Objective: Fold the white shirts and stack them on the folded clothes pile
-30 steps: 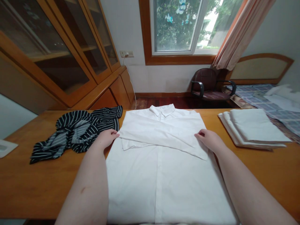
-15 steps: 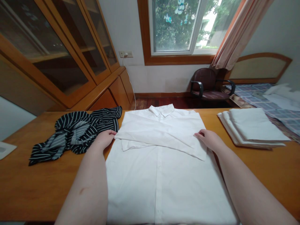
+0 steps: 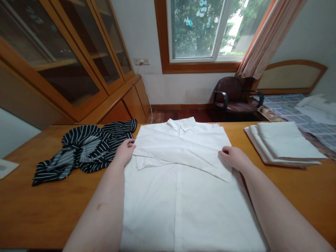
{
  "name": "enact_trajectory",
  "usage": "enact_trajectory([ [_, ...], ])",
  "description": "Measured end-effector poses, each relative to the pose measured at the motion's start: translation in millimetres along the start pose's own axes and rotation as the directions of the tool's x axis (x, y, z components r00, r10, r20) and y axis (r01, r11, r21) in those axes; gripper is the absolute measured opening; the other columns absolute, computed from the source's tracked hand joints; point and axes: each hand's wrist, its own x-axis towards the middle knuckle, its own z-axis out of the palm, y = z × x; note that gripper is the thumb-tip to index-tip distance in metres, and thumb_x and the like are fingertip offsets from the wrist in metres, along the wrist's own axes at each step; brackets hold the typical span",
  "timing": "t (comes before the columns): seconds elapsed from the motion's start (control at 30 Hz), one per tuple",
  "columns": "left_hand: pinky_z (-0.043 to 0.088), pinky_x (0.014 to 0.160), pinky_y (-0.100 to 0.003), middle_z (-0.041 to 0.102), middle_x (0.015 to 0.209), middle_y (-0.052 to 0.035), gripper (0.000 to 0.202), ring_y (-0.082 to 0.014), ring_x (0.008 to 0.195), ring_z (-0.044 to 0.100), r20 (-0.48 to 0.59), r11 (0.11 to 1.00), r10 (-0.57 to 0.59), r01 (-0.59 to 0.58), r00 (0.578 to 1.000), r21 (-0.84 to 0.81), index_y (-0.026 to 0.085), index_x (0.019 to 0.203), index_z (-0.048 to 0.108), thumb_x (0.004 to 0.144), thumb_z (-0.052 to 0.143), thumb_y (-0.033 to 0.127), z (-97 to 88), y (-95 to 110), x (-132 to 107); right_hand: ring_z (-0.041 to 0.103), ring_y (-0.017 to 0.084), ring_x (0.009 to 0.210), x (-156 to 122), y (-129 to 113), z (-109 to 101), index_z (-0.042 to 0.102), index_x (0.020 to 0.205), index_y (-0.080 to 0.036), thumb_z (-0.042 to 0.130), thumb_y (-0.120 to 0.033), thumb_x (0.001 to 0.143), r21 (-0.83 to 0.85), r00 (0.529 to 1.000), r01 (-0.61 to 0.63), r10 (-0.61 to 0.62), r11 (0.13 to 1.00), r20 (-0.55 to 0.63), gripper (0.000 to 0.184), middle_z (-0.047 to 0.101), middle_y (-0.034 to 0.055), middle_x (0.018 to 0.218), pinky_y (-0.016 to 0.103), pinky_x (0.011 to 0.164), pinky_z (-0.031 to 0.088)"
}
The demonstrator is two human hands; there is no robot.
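Note:
A white button-up shirt [image 3: 181, 196] lies spread over the wooden table, its collar at the far edge and both sleeves folded across the chest. At its left edge my left hand [image 3: 126, 151] is closed, fingertips pinching the cloth near the folded sleeve. On the other side, my right hand [image 3: 232, 157] pinches the shirt between thumb and fingers, close to the sleeve. The shirt's lower hem runs out of view at the bottom.
A crumpled black-and-white striped garment [image 3: 89, 145] lies left of the shirt. Folded white cloths [image 3: 285, 141] are stacked at the right on the table [image 3: 34, 213]. Beyond stand a cabinet [image 3: 112, 87], an armchair [image 3: 233, 92] and a bed [image 3: 301, 108].
My left hand has moved slightly up and to the right, drawing the shirt's left edge inward a little. My right hand stays nearly in place.

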Motion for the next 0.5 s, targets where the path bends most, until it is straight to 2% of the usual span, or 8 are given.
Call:
enact_trajectory([
  [0.13,0.045,0.069,-0.027,0.069,0.088,-0.0033,0.037,-0.0200,0.079,0.063,-0.037,0.981,0.062,-0.054,0.997,0.186,0.021,0.112,0.061,0.076,0.053,0.023,2.4,2.0,0.3,0.055,0.017,0.068,1.2,-2.5,1.6,0.065,0.074,-0.020,0.045,-0.044,0.081,-0.010,0.999,-0.036,0.036,0.999,0.041,0.032,0.066,0.0053,0.074,0.025,0.054,0.030],
  [0.27,0.044,0.068,-0.028,0.069,0.083,-0.0046,0.033,-0.0219,0.078,0.063,-0.064,0.978,0.048,-0.034,0.997,0.205,0.019,0.106,0.064,0.079,0.053,0.035,3.5,3.3,2.0,0.056,0.018,0.068,2.1,-1.9,0.8,0.066,0.076,-0.020,0.046,-0.043,0.081,-0.019,0.996,-0.060,0.061,0.998,0.067,0.032,0.066,0.0057,0.076,0.025,0.054,0.030],
  [0.4,0.042,0.065,-0.030,0.069,0.082,-0.0065,0.030,-0.0242,0.078,0.062,-0.060,0.965,-0.007,0.023,0.998,0.261,0.020,0.087,0.067,0.079,0.052,0.044,2.9,5.8,1.5,0.055,0.017,0.066,2.1,0.7,-1.6,0.066,0.075,-0.019,0.046,-0.042,0.080,-0.016,0.990,-0.087,0.089,0.996,0.112,0.031,0.066,0.0052,0.074,0.025,0.053,0.030],
  [0.5,0.040,0.060,-0.030,0.068,0.076,-0.0070,0.035,-0.0251,0.073,0.060,-0.062,0.951,-0.016,0.035,0.998,0.308,0.021,0.076,0.065,0.080,0.047,0.051,1.9,9.2,-2.0,0.055,0.017,0.066,2.8,2.0,-1.9,0.067,0.075,-0.019,0.046,-0.042,0.079,-0.015,0.989,-0.091,0.092,0.996,0.118,0.031,0.066,0.0051,0.075,0.025,0.054,0.030],
])
